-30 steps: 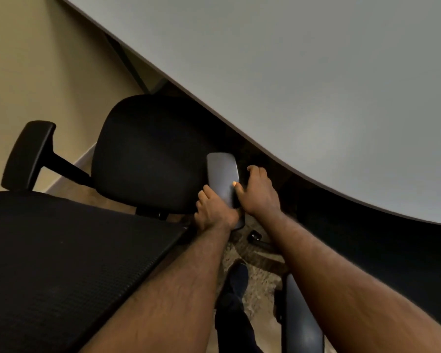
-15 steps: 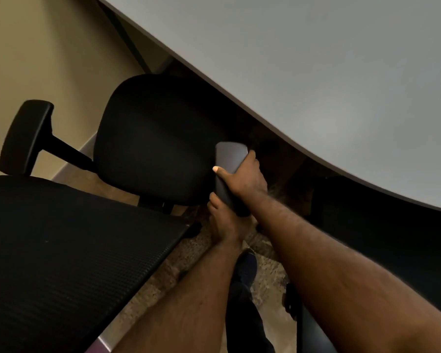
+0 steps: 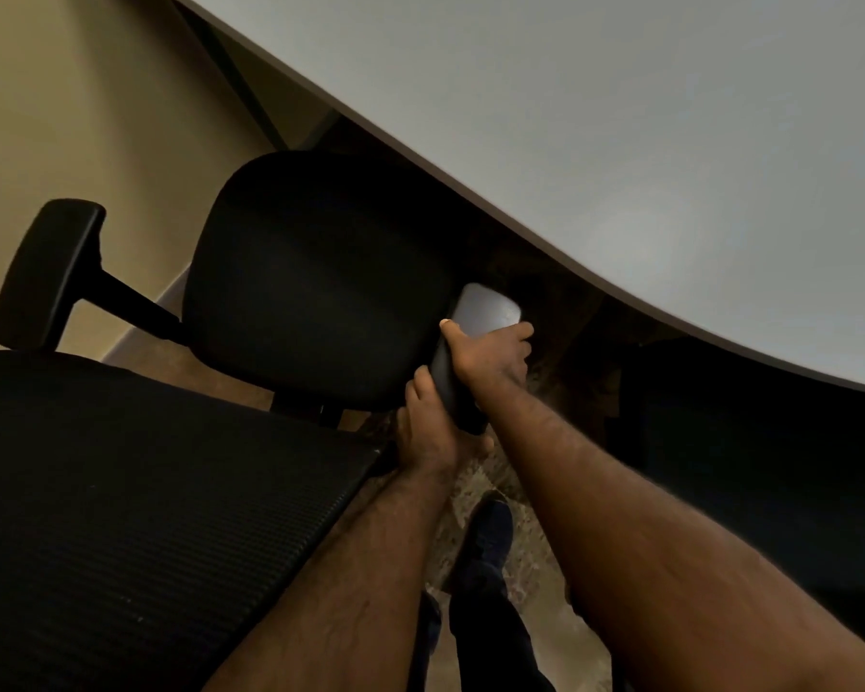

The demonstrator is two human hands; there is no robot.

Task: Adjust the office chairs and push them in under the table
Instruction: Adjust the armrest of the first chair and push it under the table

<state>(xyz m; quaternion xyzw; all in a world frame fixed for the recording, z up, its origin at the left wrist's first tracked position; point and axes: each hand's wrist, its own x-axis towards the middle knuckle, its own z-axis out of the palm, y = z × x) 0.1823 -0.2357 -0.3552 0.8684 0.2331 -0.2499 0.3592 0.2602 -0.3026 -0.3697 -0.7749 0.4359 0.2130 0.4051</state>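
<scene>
A black office chair stands at the table's edge, its seat (image 3: 315, 287) partly under the grey tabletop (image 3: 620, 122) and its mesh backrest (image 3: 121, 516) close below me. My right hand (image 3: 490, 357) is wrapped over the top of the chair's right armrest pad (image 3: 485, 312). My left hand (image 3: 430, 432) sits just beneath, gripping the rear end and underside of that same armrest. The left armrest (image 3: 46, 272) sticks out towards the wall. A second black chair (image 3: 760, 467) sits in shadow under the table at right.
A beige wall (image 3: 71, 117) with a skirting board runs close behind the chair at left. A dark table leg (image 3: 241, 87) slants down near the wall. My dark shoe (image 3: 490, 536) stands on the speckled carpet (image 3: 475, 486) between the two chairs.
My right hand slid forward along the armrest and closed over its top. My left hand dropped lower towards the pad's rear end. The armrest pad now tilts to the right.
</scene>
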